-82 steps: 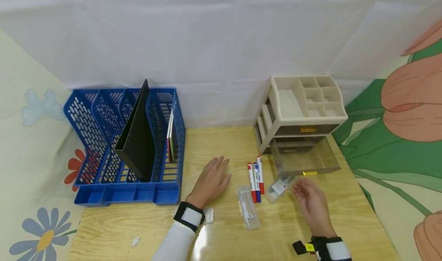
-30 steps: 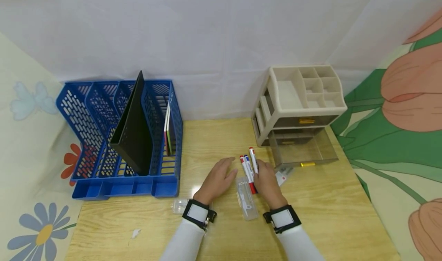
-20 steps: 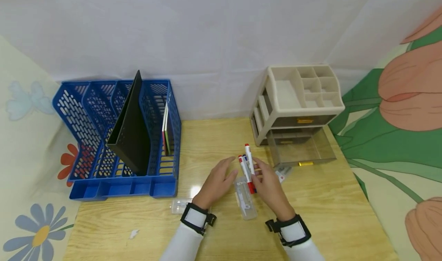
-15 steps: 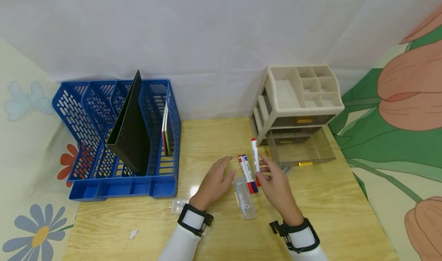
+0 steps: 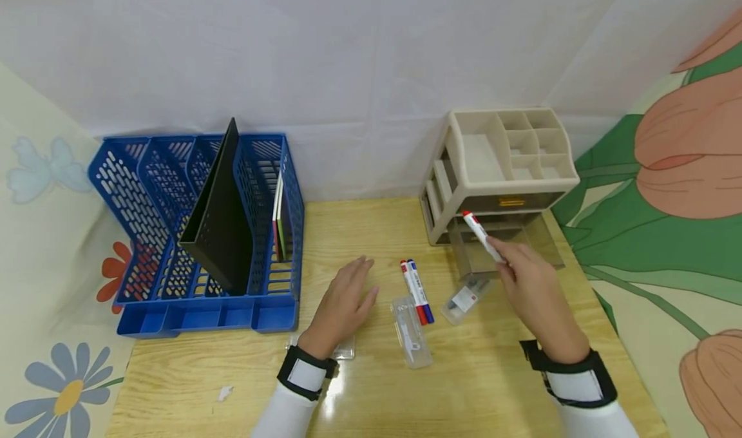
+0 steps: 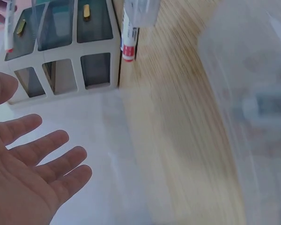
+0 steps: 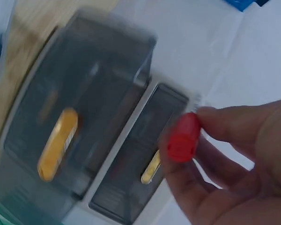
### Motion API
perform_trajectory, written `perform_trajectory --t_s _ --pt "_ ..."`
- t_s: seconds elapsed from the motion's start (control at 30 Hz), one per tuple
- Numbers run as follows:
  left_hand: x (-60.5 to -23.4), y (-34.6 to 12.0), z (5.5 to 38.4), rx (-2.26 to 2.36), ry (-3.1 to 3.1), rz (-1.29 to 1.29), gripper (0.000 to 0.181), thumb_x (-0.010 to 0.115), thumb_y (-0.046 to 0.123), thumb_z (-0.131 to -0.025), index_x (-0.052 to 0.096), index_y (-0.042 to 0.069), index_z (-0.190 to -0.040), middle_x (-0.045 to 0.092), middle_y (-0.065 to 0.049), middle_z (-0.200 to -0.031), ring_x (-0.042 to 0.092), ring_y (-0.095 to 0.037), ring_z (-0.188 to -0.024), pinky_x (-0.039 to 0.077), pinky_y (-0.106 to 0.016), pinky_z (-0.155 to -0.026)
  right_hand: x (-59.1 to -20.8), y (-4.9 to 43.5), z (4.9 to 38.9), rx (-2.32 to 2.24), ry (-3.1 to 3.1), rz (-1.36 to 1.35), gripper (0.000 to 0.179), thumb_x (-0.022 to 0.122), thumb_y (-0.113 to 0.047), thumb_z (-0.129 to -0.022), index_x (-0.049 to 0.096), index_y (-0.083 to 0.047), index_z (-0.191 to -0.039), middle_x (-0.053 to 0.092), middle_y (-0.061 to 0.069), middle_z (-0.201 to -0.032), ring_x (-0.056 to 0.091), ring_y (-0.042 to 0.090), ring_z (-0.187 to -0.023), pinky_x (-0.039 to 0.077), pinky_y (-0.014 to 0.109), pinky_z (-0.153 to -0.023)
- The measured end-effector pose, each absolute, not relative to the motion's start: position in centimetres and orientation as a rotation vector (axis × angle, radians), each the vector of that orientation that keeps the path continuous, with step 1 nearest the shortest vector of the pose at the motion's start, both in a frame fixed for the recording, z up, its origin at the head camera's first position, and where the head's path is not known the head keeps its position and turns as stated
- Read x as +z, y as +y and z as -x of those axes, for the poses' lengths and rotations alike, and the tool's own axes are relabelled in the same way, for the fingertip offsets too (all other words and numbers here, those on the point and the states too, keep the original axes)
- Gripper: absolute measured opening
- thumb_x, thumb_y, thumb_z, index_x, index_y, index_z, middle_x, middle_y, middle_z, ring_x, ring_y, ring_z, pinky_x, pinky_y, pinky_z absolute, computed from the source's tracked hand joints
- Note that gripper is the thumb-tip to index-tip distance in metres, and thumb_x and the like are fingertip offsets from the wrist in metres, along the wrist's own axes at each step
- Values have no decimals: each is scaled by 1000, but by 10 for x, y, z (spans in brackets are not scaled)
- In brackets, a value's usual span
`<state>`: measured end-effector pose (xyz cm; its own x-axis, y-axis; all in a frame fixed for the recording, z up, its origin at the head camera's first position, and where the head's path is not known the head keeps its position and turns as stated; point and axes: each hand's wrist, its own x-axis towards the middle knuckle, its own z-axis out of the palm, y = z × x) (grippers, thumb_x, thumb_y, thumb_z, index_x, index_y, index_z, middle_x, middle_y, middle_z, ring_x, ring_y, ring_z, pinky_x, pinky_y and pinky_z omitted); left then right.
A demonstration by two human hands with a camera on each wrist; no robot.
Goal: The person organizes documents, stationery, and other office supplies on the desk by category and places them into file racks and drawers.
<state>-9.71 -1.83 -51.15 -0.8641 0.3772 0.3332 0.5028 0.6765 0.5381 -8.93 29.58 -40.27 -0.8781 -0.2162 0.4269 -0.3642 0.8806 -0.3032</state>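
My right hand (image 5: 536, 296) pinches a white marker with red ends (image 5: 482, 235) over the pulled-out clear drawer (image 5: 539, 251) of the beige organizer (image 5: 516, 148). In the right wrist view the marker's red end (image 7: 183, 138) pokes out between thumb and fingers. My left hand (image 5: 339, 306) holds nothing; its fingers are spread a little, above a clear case (image 5: 346, 348) that it partly covers. Between the hands lie a red marker (image 5: 413, 290), a blue marker (image 5: 421, 290) and a clear case with a white item inside (image 5: 411, 335). Beside the drawer lies a clear pack with a white label (image 5: 464, 301).
At the left stands a blue file rack (image 5: 209, 315) holding a black folder (image 5: 223, 232) and thin booklets (image 5: 281, 219). A torn white scrap (image 5: 224, 393) lies near the table's front edge. A white cloth (image 5: 348, 90) hangs behind.
My right hand has picked up one red marker from beside the other two and carried it right, over the drawer. The left hand has drawn back slightly to the left.
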Motion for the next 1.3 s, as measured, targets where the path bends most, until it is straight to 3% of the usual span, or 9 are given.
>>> perform_trajectory --t_s 0.17,0.37,0.57,1.0,1.3 --pt "-507 -29 93 -835 -2660 750 52 55 29 -96 46 4 -141 50 -23 -142 44 -36 -131 41 -52 -107 -397 311 105 369 -2776 -515 46 67 19 -72 64 7 -116 66 28 -86 62 42 -74 53 56 -56" --pt "-505 -40 86 -728 -2634 825 53 55 28 -96 46 2 -141 49 -24 -143 43 -37 -132 41 -52 -107 -405 314 128 354 -3004 -451 38 65 15 -77 65 9 -115 66 32 -95 63 46 -81 54 57 -62" --pt "-507 -47 81 -637 -2665 835 51 56 28 -96 49 2 -139 50 -22 -143 45 -36 -131 43 -51 -106 -424 311 147 387 -3028 -376 33 64 10 -79 64 9 -112 67 32 -89 63 47 -78 53 59 -62" --pt "-513 -53 75 -539 -2703 881 51 62 26 -92 51 2 -136 54 -23 -138 50 -41 -125 43 -51 -106 -438 298 162 685 -3262 -105 52 64 -7 -87 47 6 -135 65 32 -114 61 46 -100 55 58 -77" --pt "-512 -57 74 -537 -2752 851 51 58 28 -94 50 3 -138 53 -22 -140 47 -39 -128 43 -52 -106 -439 297 160 726 -3292 -69 44 53 -9 -94 45 9 -134 65 31 -108 63 37 -87 55 49 -67"
